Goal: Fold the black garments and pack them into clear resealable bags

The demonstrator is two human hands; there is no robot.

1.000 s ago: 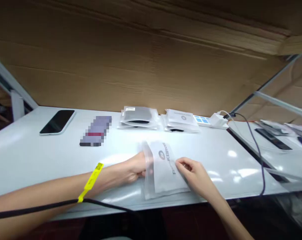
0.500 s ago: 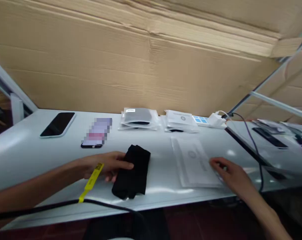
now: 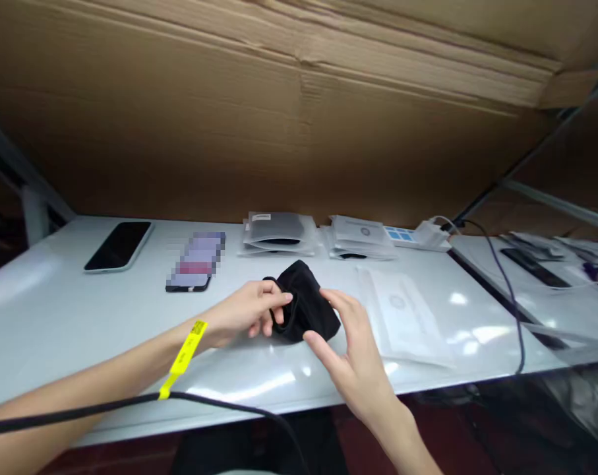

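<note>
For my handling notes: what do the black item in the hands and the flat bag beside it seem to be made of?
Black item: apparently soft matte fabric; it bunches and folds in the left hand. Flat bag: probably thin clear plastic, glossy, with the table visible through it.

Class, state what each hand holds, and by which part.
The left hand pinches the black fabric pouch at its left edge; the right hand touches its right side.

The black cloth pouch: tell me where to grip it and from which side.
Grip the black cloth pouch at its upper left edge, coming from the left, where the left hand already pinches a raised fold. The right hand blocks the near right side.
</note>
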